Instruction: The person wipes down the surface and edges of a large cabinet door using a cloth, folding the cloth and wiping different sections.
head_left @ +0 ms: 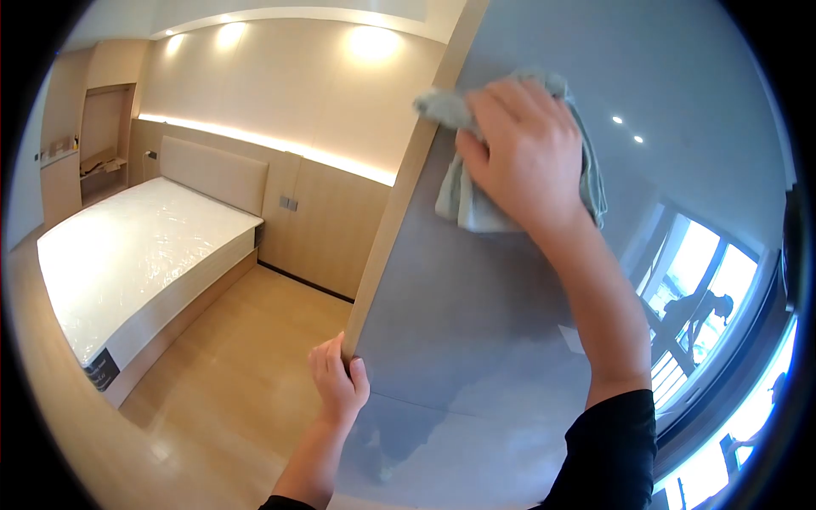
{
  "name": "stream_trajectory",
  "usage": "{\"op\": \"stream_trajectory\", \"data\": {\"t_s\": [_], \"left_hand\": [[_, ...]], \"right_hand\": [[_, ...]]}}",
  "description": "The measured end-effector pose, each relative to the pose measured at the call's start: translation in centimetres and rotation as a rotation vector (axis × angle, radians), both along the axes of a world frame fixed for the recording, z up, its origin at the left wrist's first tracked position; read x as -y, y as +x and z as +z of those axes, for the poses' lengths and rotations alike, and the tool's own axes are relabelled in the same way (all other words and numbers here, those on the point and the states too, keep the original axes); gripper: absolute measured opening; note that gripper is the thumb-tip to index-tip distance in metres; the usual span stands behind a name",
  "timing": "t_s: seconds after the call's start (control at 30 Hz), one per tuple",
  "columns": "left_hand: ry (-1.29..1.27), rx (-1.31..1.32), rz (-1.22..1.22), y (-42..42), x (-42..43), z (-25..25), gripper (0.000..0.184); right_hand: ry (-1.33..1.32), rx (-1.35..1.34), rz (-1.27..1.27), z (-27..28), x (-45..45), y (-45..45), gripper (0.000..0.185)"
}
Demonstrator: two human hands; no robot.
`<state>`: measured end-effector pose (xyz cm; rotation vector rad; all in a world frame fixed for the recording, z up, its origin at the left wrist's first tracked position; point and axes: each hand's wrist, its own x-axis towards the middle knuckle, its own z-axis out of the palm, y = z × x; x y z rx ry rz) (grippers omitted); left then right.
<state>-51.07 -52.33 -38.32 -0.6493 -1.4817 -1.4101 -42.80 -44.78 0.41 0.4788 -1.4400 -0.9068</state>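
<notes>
A pale green cloth (pixel 476 204) lies against a glossy grey panel (pixel 476 314), its upper left end reaching over the panel's wooden edge strip. My right hand (pixel 531 140) is pressed on the cloth near the top of the panel, fingers bent and bunched round it. Lower down, my left hand (pixel 340 374) grips the wooden edge strip (pixel 395 212) with fingers on its far side and the thumb near the grey face.
Left of the panel stands a bed with a plastic-covered mattress (pixel 144 246) on a wooden floor (pixel 229 357). A wood-panelled wall (pixel 323 212) has a light strip above it. Windows and a person's silhouette (pixel 701 314) show as reflections at the right.
</notes>
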Motion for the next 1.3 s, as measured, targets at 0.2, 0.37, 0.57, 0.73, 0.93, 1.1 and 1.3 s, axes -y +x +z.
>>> {"op": "stream_trajectory", "data": {"t_s": [0.2, 0.37, 0.57, 0.73, 0.93, 1.1, 1.3], "left_hand": [[-0.009, -0.005, 0.019, 0.1, 0.4, -0.4, 0.038], [-0.037, 0.007, 0.048, 0.0, 0.0, -0.4, 0.038], [-0.063, -0.006, 0.079, -0.2, 1.0, 0.0, 0.036], [-0.052, 0.001, 0.086, 0.2, 0.6, 0.5, 0.036], [-0.032, 0.008, 0.052, 0.3, 1.0, 0.1, 0.036], [-0.055, 0.026, 0.060, 0.6, 0.9, 0.2, 0.035], [-0.029, 0.010, 0.075, 0.4, 0.2, 0.4, 0.035]], "right_hand": [[-0.128, -0.264, -0.061, 7.5, 0.7, -1.8, 0.017], [-0.113, -0.135, -0.069, 4.3, 1.0, -2.0, 0.014], [-0.077, -0.188, -0.090, 5.4, -0.1, -1.6, 0.017], [-0.163, -0.256, -0.046, 6.8, 1.4, -0.6, 0.015], [0.072, -0.121, 0.004, 4.7, 0.6, -1.8, 0.016], [-0.222, -0.239, -0.136, 7.3, 1.8, -0.8, 0.017], [-0.016, -0.119, -0.049, 3.1, 0.1, -1.8, 0.016]]}}
